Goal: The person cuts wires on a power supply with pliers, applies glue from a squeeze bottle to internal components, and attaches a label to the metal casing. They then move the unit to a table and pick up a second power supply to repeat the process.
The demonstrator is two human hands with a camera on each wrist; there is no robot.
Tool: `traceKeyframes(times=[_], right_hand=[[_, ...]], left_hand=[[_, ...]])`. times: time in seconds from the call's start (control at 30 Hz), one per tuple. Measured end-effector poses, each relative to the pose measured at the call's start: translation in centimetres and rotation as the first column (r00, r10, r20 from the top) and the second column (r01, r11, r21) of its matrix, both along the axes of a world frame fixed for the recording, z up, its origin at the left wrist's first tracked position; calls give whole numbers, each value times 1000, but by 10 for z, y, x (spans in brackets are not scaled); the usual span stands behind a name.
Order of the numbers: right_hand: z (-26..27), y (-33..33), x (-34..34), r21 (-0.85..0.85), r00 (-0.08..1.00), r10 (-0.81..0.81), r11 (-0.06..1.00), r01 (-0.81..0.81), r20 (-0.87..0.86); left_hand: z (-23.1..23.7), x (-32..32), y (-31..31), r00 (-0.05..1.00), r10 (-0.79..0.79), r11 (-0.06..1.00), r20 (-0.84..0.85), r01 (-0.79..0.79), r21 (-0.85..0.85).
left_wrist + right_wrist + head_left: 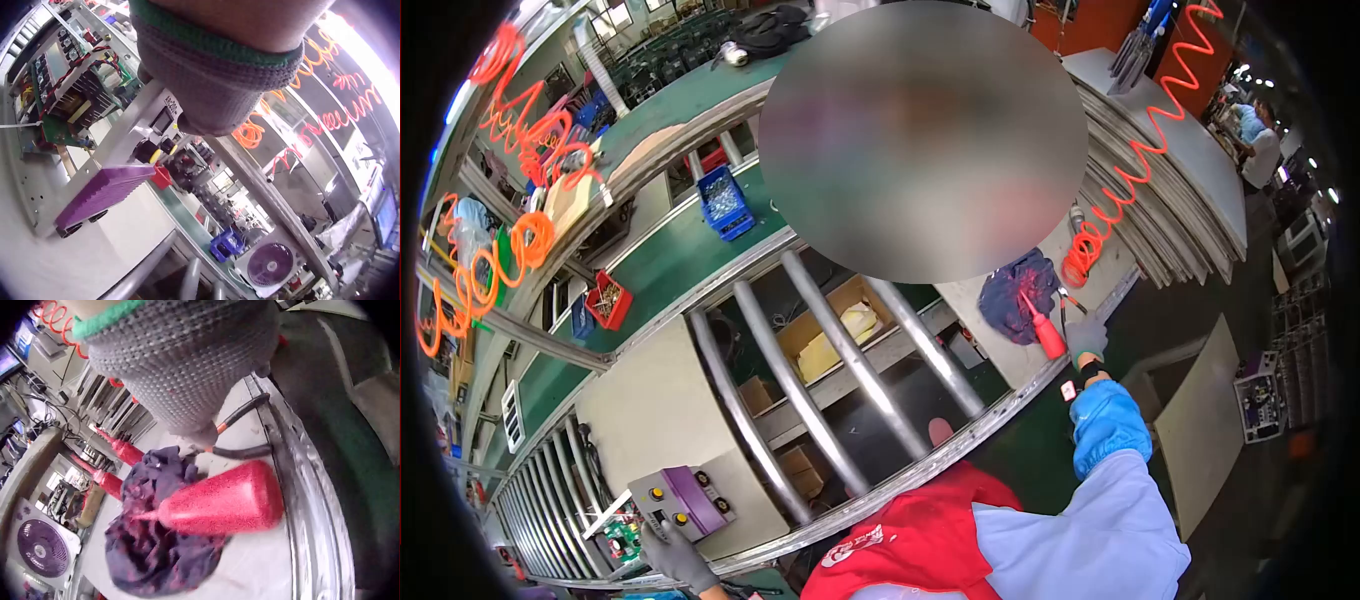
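Note:
At the lower left of the head view, my gloved left hand point(675, 560) is at a metal electronics unit with a purple side point(700, 498) and black-and-yellow knobs. In the left wrist view, that glove point(209, 94) straddles the top of the unit's white front panel point(128, 134), pinching it; circuit boards point(75, 103) show behind. My gloved right hand point(1087, 335) is at the right end of the bench. Right at its fingertips are the dark, orange-marked handles of a plier-like tool point(240, 451), whose head is hidden in the right wrist view. Whether the fingers grip it I cannot tell.
Beside my right hand a red squeeze bottle point(1048, 335) lies on a dark, red-stained rag point(1015, 300). Metal rollers point(830, 340) span the gap between bench plates. A blue bin point(725, 203) and a red bin point(608, 300) sit on the green belt. A coiled red hose point(1135, 165) hangs at right.

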State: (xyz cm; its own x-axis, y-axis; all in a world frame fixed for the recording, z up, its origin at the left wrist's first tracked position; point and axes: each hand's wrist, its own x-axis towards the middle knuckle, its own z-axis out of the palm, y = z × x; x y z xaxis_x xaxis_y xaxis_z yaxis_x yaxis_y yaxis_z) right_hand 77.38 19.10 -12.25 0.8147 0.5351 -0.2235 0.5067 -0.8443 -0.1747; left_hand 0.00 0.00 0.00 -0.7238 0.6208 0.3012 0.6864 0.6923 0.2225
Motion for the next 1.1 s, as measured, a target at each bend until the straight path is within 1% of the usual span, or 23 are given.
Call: traceKeyframes(times=[0.07, 0.1, 0.17, 0.2, 0.27, 0.3, 0.37, 0.4, 0.43, 0.47, 0.5, 0.57, 0.67, 0.73, 0.8, 0.83, 0.9, 0.93, 0.97, 1.0, 1.03, 1.07, 1.1], right_hand=[[-3, -3, -18, -61, 997, 80, 995, -81, -10], [-3, 4, 82, -119, 988, 151, 982, -147, 31], [-35, 15, 93, -112, 950, 312, 945, -308, 20], [-38, 16, 109, -144, 916, 391, 905, -400, -88], [-20, 28, 97, -256, 888, 459, 858, -446, -7], [-40, 26, 112, -189, 831, 556, 817, -544, 10], [-40, 20, 116, -32, 873, 463, 881, -473, -155], [-71, 15, 129, 47, 850, 526, 850, -524, -34], [-91, 11, 154, 210, 779, 278, 959, -190, -562], [-83, 4, 160, 252, 563, 231, 967, -41, -794], [-84, -13, 173, 135, 201, 89, 964, 228, -976], [-13, -41, 117, 0, -141, 115, 775, 632, -983], [14, -79, 88, 66, -288, 324, 759, 648, -901], [12, -86, 72, 182, -251, 438, 734, 655, -863], [16, -78, 48, 333, -200, 524, 746, 577, -828], [29, -72, 32, 382, -197, 545, 761, 525, -815], [111, -50, -47, 608, -116, 634, 769, 196, -764], [132, -42, -80, 658, -10, 659, 751, 52, -752], [158, -40, -113, 681, -19, 682, 726, -95, -731], [185, -38, -142, 709, -10, 741, 639, -300, -672], [193, -35, -162, 720, 34, 865, 439, -537, -501], [200, -32, -183, 650, 41, 957, 225, -726, -286], [208, -31, -203, 530, 3, 998, -27, -848, 56]], left_hand=[[3, -9, -2, 996, -71, 997, -54, 72, 31], [-12, 89, 12, 989, -127, 992, -79, 126, -24], [-16, 118, 28, 985, -169, 980, -46, 173, 100], [-20, 139, 31, 972, -228, 964, -58, 234, 124], [-16, 181, 43, 928, -339, 927, -157, 358, 116], [-10, 202, 48, 888, -398, 903, -228, 423, 72], [-1, 234, 51, 875, -432, 902, -217, 415, -120], [-5, 243, 55, 827, -484, 873, -286, 479, -91], [-8, 251, 57, 767, -537, 832, -351, 551, -70], [-5, 263, 61, 790, -544, 830, -284, 556, -43], [-1, 275, 64, 804, -556, 824, -209, 566, -13], [12, 298, 65, 795, -602, 798, -69, 602, -28], [22, 307, 61, 688, -724, 667, -56, 718, 198], [22, 294, 58, 702, -712, 646, -11, 663, 378], [23, 267, 61, 771, -623, 725, 136, 503, 471], [35, 258, 72, 711, -577, 780, 402, 333, 530], [52, 248, 92, 468, -607, 782, 642, 205, 589], [57, 246, 101, 342, -608, 791, 717, 177, 586], [61, 249, 110, 206, -599, 801, 774, 156, 579], [63, 252, 116, 62, -579, 811, 813, 141, 567], [64, 255, 120, 33, -598, 793, 801, 165, 586], [64, 258, 123, 3, -615, 775, 788, 188, 604], [64, 261, 126, -26, -631, 755, 775, 210, 622]])
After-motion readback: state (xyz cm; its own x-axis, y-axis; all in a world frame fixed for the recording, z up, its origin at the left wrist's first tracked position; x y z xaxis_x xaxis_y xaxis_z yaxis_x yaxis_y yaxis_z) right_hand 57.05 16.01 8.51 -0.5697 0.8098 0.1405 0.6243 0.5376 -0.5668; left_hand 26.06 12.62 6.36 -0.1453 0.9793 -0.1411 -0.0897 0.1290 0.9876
